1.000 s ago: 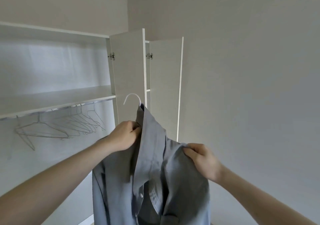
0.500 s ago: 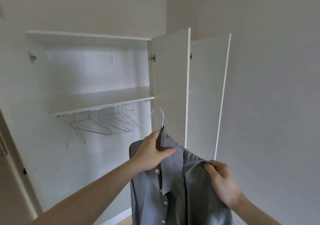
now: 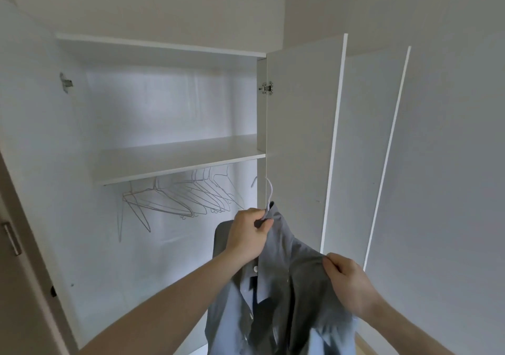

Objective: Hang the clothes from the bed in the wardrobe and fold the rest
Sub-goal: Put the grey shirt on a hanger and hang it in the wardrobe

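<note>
While held up before the open wardrobe: grey-blue shirt (image 3: 276,286) already threaded on a white wire hanger (image 3: 269,193), hook standing free above the collar, not yet on any rail.

Left hand (image 3: 250,235): fingers curled tight round the hanger neck and collar, carrying the weight, just below and near of the shelf edge.

Right hand (image 3: 348,286): fingertips and thumb pinching the shirt's right shoulder, spreading the cloth on the hanger's arm.

Wardrobe (image 3: 169,160): doors swung open; one shelf across the middle, rail beneath it hidden by the shelf edge.

Empty hangers (image 3: 175,201): a bunch of bare wire ones hanging under the shelf, left of the shirt and farther in; no garment on any of them.

Done so far, judging by this view: one shirt put on its hanger and brought to the wardrobe.

Left to do: hook this shirt beneath the shelf, right of the bare hangers; nothing hung yet, so most of the job likely remains.

Bed and folding pile: out of view, amount remaining cannot be told.
</note>
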Demonstrator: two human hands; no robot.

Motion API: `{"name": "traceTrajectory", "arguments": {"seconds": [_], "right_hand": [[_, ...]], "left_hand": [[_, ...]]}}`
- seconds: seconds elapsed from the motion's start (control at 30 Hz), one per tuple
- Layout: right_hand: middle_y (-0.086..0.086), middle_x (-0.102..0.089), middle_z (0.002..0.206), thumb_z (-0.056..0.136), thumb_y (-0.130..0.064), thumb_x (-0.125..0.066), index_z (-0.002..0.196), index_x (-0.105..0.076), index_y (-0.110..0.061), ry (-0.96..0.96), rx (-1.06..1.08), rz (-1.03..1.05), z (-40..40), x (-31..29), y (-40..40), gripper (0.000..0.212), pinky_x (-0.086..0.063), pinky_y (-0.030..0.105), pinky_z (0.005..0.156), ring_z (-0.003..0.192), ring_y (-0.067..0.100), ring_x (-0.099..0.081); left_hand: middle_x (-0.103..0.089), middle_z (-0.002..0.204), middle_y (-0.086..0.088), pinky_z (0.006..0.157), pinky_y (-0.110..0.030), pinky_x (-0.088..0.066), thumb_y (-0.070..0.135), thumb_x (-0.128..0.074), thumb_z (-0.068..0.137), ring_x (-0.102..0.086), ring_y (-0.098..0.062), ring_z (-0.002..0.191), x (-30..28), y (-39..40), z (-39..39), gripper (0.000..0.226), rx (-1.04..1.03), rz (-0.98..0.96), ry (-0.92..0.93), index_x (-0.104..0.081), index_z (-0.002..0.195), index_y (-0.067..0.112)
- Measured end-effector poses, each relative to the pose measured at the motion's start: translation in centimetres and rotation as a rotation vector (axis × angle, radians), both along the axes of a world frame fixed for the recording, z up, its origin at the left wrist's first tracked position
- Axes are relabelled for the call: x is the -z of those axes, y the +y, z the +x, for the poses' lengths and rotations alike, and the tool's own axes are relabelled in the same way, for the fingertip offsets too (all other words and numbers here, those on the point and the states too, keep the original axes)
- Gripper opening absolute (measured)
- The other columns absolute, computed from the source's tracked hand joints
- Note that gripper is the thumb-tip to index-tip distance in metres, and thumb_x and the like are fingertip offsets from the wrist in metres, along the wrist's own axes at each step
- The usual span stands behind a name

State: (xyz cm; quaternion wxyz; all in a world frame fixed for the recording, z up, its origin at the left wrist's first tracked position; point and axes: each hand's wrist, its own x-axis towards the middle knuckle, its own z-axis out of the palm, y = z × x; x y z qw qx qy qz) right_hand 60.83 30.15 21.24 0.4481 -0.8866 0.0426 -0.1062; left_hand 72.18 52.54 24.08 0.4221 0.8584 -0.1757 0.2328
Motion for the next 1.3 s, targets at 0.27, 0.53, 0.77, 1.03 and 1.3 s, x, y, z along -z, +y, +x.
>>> {"name": "traceTrajectory", "arguments": {"seconds": [0.27,0.53,0.77,1.03,1.3], "right_hand": [[0.000,-0.047,0.057,0.107,-0.024,-0.048,0.068,-0.050,-0.010,-0.008,0.300,0.076,6.4,3.2,1.4,0.042,-0.037,0.036,0.061,0.063,0.025,-0.050],[0.005,-0.062,0.066,0.107,-0.024,-0.048,0.076,-0.060,-0.011,-0.039,0.303,0.148,16.7,6.5,1.6,0.036,-0.044,0.033,0.065,0.069,0.025,-0.061],[0.005,-0.056,0.060,0.105,-0.021,-0.051,0.072,-0.053,-0.011,0.000,0.273,0.253,26.2,10.1,1.4,0.035,-0.040,0.035,0.060,0.064,0.025,-0.056],[0.010,-0.054,0.063,0.108,-0.026,-0.042,0.084,-0.059,-0.009,0.126,0.200,0.266,36.0,12.6,1.1,0.034,-0.035,0.031,0.055,0.055,0.017,-0.047],[0.002,-0.051,0.061,0.107,-0.021,-0.044,0.081,-0.055,-0.009,0.149,0.209,0.229,44.2,14.8,2.4,0.030,-0.033,0.033,0.055,0.054,0.019,-0.047]], "left_hand": [[-0.040,0.155,0.006,0.117,-0.029,-0.036,0.048,-0.048,0.103,-0.039,-0.019,0.141,3.3,1.2,7.4,0.055,0.135,0.352,0.232,-0.043,0.153,0.027],[-0.047,0.152,0.001,0.113,-0.035,-0.043,0.038,-0.063,0.100,-0.051,-0.021,0.135,6.2,5.1,17.3,0.047,-0.002,0.224,0.476,-0.054,0.144,0.024],[-0.044,0.152,-0.001,0.105,-0.033,-0.049,0.030,-0.067,0.097,-0.057,-0.022,0.126,7.6,5.1,27.8,0.043,-0.109,0.203,0.577,-0.057,0.138,0.022],[-0.044,0.154,-0.004,0.089,-0.026,-0.044,0.028,-0.070,0.095,-0.055,-0.024,0.128,10.4,3.2,36.1,0.046,-0.161,0.159,0.661,-0.057,0.139,0.021],[-0.047,0.150,-0.007,0.083,-0.027,-0.045,0.024,-0.067,0.097,-0.055,-0.019,0.102,12.3,1.5,44.9,0.043,-0.141,0.093,0.755,-0.057,0.138,0.017]]}}
